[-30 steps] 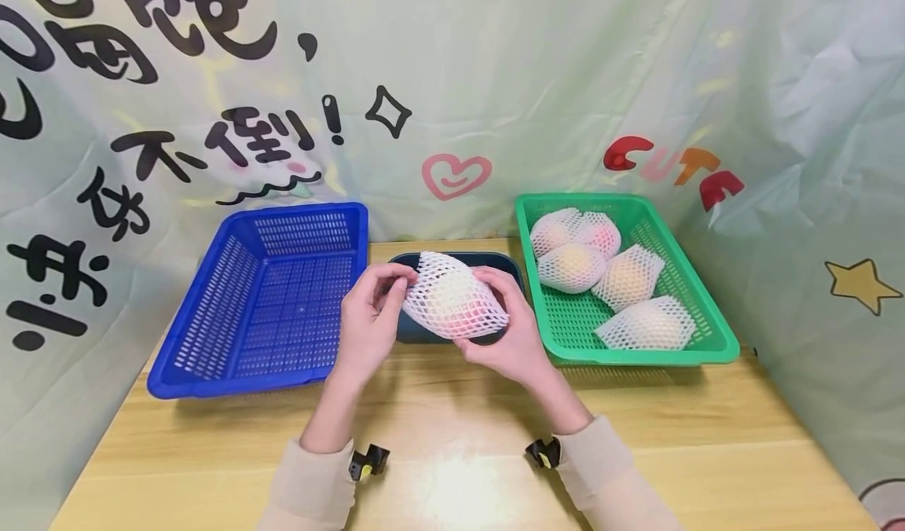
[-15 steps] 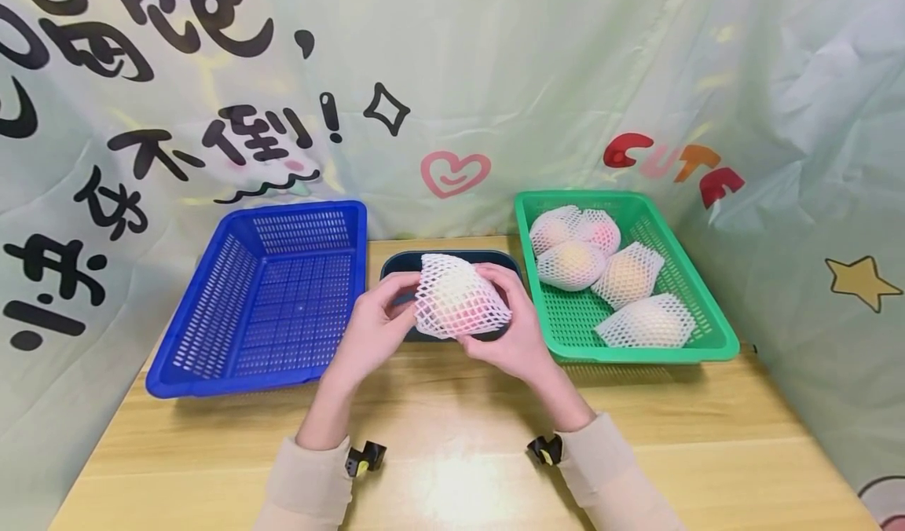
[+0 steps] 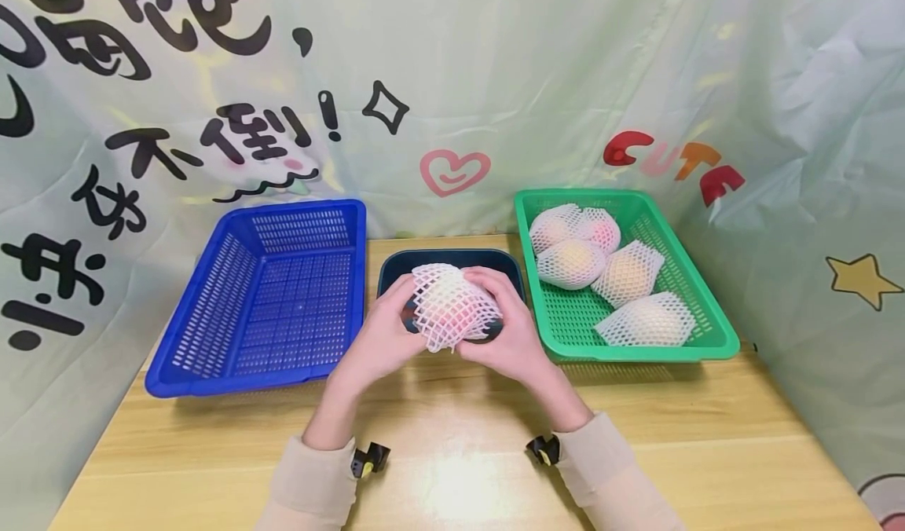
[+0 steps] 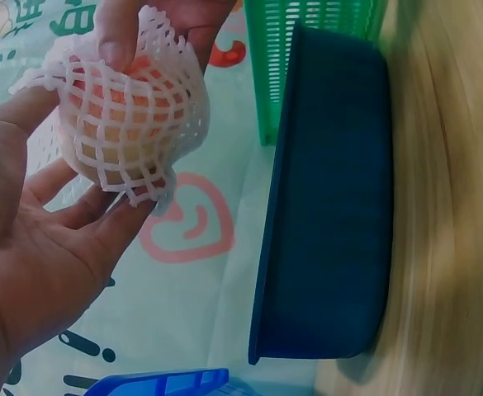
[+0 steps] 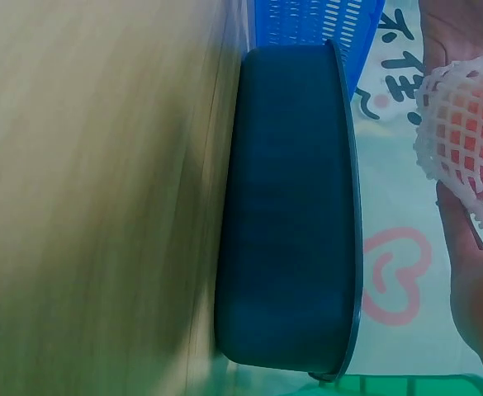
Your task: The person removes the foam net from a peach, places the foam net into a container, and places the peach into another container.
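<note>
A round, red-and-yellow fruit in a white foam net sleeve (image 3: 451, 309) is held up between both hands, above the dark blue tub (image 3: 410, 259). My left hand (image 3: 385, 328) grips it from the left; in the left wrist view its thumb and fingers (image 4: 121, 224) spread around the netting. From the other side my right hand (image 3: 514, 328) holds it, fingers over the top and thumb low. The net's loose edge flares out toward the front in the head view. At the right wrist view's edge, the netted fruit (image 5: 464, 136) is only partly in frame.
On the left of the wooden table (image 3: 452, 444) stands a blue slotted basket (image 3: 304, 303). The green basket (image 3: 573, 328) on the right contains several netted fruits (image 3: 571, 264). A printed cloth (image 3: 537, 75) hangs behind and along the sides.
The left hand has gone from pinching the net's left end to wrapping around the fruit. The fruit has turned, so its net opening now faces more to the front. The baskets have stayed put.
</note>
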A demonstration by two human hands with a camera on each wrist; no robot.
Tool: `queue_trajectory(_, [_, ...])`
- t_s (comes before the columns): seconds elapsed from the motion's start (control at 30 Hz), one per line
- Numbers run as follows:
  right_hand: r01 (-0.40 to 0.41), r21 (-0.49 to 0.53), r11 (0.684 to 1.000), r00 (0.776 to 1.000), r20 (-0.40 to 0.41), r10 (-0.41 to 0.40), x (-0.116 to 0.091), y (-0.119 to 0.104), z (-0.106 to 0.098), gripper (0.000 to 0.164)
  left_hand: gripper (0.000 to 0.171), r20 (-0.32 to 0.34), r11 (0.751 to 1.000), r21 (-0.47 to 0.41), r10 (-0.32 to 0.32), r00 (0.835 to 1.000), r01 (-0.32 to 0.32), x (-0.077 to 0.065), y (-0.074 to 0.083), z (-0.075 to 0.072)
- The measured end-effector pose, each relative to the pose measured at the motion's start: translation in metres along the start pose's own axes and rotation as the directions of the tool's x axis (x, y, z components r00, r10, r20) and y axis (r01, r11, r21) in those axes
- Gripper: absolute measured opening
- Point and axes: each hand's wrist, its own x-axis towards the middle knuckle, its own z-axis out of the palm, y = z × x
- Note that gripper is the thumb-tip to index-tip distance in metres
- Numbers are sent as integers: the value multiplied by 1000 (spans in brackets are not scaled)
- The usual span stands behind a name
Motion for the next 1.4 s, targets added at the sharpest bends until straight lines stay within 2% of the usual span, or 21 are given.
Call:
queue_trajectory(0.13, [23,-11,1000,1000,10,-23,0,0,0,84,68,-2,1000,20,7,1000,-7,0,0,0])
queue_trajectory(0.4, [126,-3,992,992,19,-126,4,-3,-2,73,70,-14,1000,-10,24,1000,-24,-1,0,-3])
queue_trajectory(0.63, [124,-2,992,992,16,-124,5,-4,-5,67,72,-40,1000,15,-5,999,6,-3,2,-7])
queue_trajectory(0.9, [142,-11,990,990,-7,-142,6,-5,-6,63,73,-69,999,31,29,997,-27,-3,1,-10])
queue_trajectory(1.4, [128,-12,992,989,-69,-128,5,-6,-5,49,78,-98,999,18,34,995,-33,-4,1,-15])
